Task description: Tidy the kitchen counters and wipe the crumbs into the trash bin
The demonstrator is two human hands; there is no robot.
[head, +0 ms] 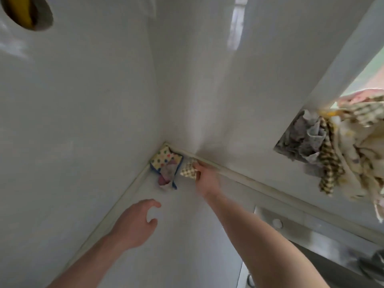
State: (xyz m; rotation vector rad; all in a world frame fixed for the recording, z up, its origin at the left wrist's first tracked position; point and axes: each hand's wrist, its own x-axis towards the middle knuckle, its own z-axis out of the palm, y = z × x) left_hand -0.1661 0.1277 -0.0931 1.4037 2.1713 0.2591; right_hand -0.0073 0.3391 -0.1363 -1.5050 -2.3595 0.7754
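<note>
Two hands are over the pale grey kitchen counter (187, 235), both reaching toward its far corner where the two white walls meet. The right hand (205, 177) is the farther in: its fingers pinch a small yellow-and-white checked cloth (188, 170) lying against the counter's back edge, just beside the pale trim strip (239, 175) that runs along the wall. The left hand (135, 223) hovers lower down over the counter near its left edge, fingers loosely curved and apart, holding nothing.

Tucked right into the corner, touching or nearly touching the checked cloth on its left, sits a little heap of cloths, a cream one with coloured dots on top (166, 159) and a blue-edged one beneath with grey and purplish folds.

The checked cloth lies at the right hand's fingertips, away from the person, so that hand is plainly the nearer one; drawing it back toward the counter's near edge looks like the natural next move, with the left hand free for the heap.

Hanging rags, grey and checked (324, 146), dangle at a wall opening on the right; a steel sink rim (291, 227) shows below.
</note>
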